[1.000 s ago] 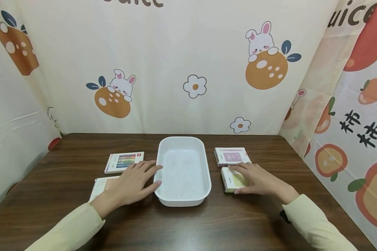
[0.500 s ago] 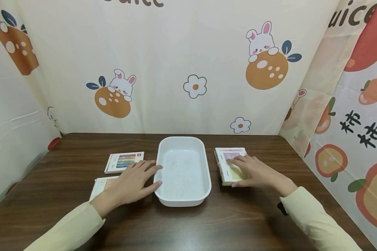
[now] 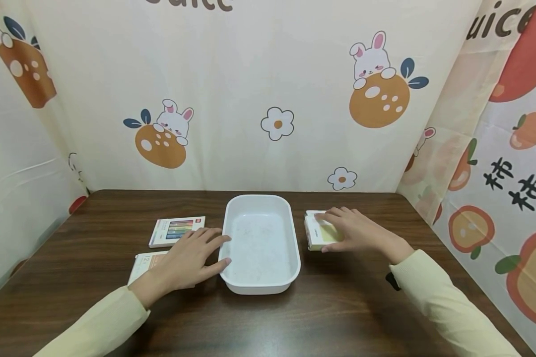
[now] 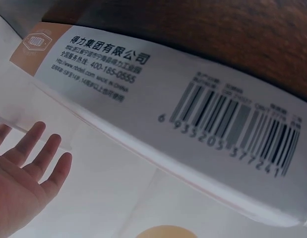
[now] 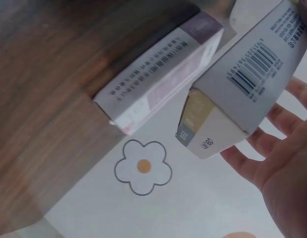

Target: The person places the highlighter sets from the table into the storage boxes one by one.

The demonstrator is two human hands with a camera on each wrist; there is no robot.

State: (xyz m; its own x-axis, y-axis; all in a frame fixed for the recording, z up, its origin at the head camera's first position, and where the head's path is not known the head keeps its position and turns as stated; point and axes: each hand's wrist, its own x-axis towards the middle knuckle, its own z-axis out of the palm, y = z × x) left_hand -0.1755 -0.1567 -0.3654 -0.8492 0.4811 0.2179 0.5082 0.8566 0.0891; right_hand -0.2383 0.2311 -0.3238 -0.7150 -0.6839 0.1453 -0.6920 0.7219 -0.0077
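At the far left hangs a white curtain. On the brown wood-grain table, left of centre, lie 2 flat boxes. The nearer, an orange-and-white box, is partly covered by the left hand and wrist; the left wrist view shows the barcode on its side. The farther, a white box with coloured bars, lies just behind that hand. The left hand has its fingers extended and spread, thumb and index fingertip at the left rim of the white tray; it grips nothing. The tray is rectangular with rounded corners and sits at mid-table. To its right, well apart, the right hand grips a yellow-and-white box between thumb and fingers. The right wrist view shows a purple-and-white box just beside the gripped box; contact between these 2 cannot be determined. A small black object shows under the right sleeve. At the far right hangs a fruit-printed curtain.
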